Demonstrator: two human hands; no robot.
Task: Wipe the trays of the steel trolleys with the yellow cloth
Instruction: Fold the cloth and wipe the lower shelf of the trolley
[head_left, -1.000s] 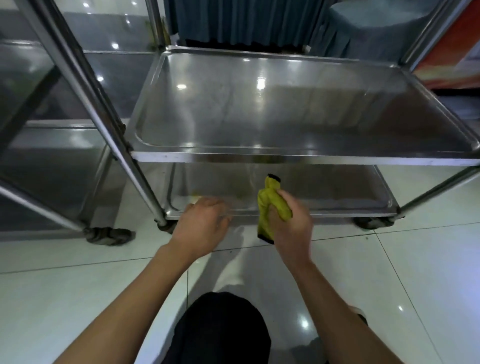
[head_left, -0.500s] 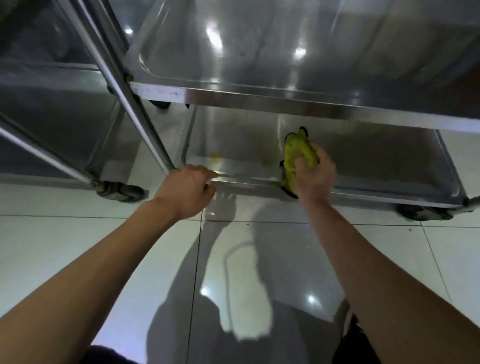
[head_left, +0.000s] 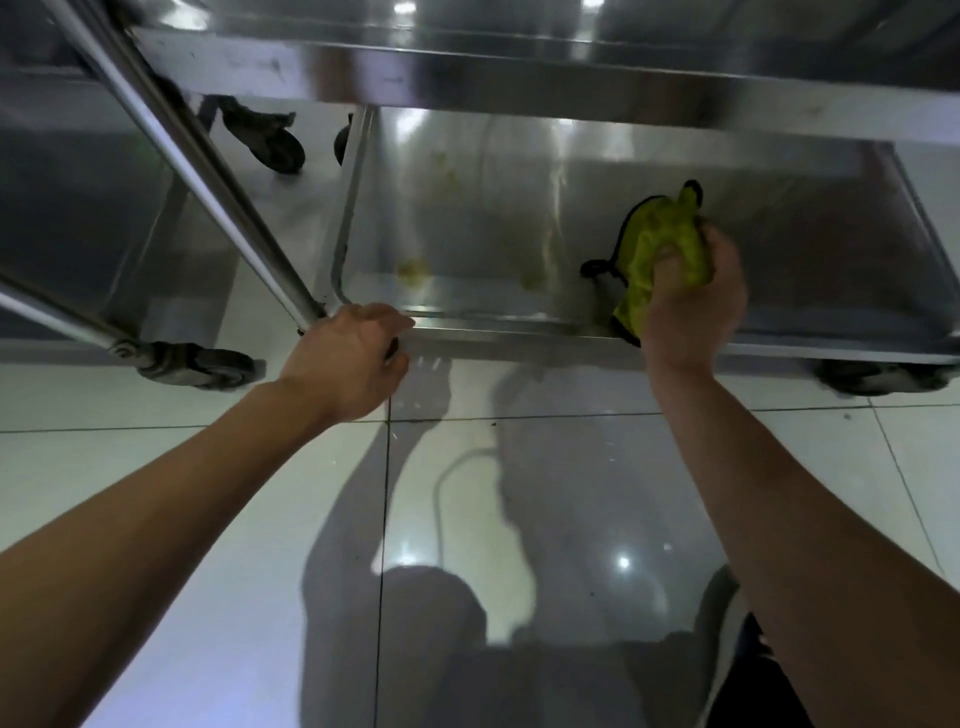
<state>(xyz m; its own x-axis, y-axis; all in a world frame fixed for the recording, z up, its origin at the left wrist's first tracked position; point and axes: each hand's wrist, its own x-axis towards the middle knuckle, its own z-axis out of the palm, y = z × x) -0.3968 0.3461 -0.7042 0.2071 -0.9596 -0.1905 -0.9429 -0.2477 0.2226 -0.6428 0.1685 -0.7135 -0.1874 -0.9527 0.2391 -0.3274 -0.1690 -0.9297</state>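
Note:
The yellow cloth (head_left: 657, 244), edged in black, is bunched in my right hand (head_left: 693, 296), which grips it over the front right part of the steel trolley's bottom tray (head_left: 467, 228). Yellowish stains mark that tray near its front left. My left hand (head_left: 345, 361) holds the tray's front rim at its left corner, fingers curled over the edge beside the trolley post (head_left: 208, 171). The upper tray (head_left: 519, 78) juts out above, seen from its front edge.
A second steel trolley (head_left: 78, 208) stands close on the left, its castor (head_left: 200, 366) on the white tiled floor. More castors (head_left: 272, 143) show behind. Another castor (head_left: 878, 376) sits under the right front corner. My dark-trousered knees are at the bottom.
The view has dropped lower and closer to the bottom tray. My right hand with the cloth has moved further in over the tray; my left hand has closed on the front rim.

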